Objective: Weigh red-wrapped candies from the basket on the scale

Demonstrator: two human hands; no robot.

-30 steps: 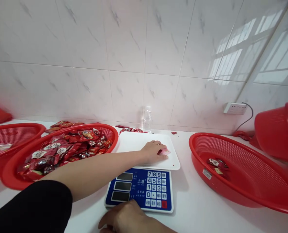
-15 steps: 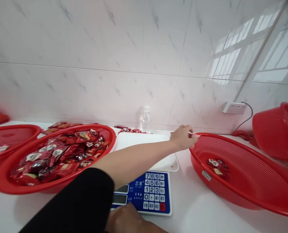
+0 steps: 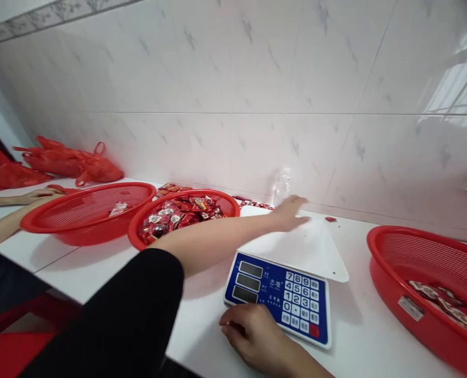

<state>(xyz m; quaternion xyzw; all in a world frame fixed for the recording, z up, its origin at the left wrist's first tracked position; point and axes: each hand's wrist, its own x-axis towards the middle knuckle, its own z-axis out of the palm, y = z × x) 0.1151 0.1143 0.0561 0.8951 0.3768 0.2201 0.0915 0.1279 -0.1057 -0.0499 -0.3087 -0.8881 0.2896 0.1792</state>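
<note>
the person's left hand is stretched out above the far edge of the scale's white weighing tray, fingers spread wide and flat, holding nothing; it is blurred, so whether it touches the tray cannot be told. the black sleeve of that arm fills the 7 o'clock part of the view. the right hand rests on the white counter at 6 o'clock, loosely curled with the fingers bent under, nothing in it, touching or just beside the near left corner of the scale. the scale's blue panel with three dark displays and a white keypad faces the person.

at 10 o'clock from the scale stands a red basket heaped with red wrapped sweets, just beside the tray's left edge. touching it on the left is a second red basket with a single packet inside. at 3 o'clock, well apart from the scale, a third red basket holds a few wrapped sweets on its floor. a clear plastic bottle stands against the tiled wall at 12 o'clock, with a few loose sweets near it. red plastic bags lie at 10 o'clock by the wall. another person's hand rests at the far rim of the second basket, at 9 o'clock.
</note>
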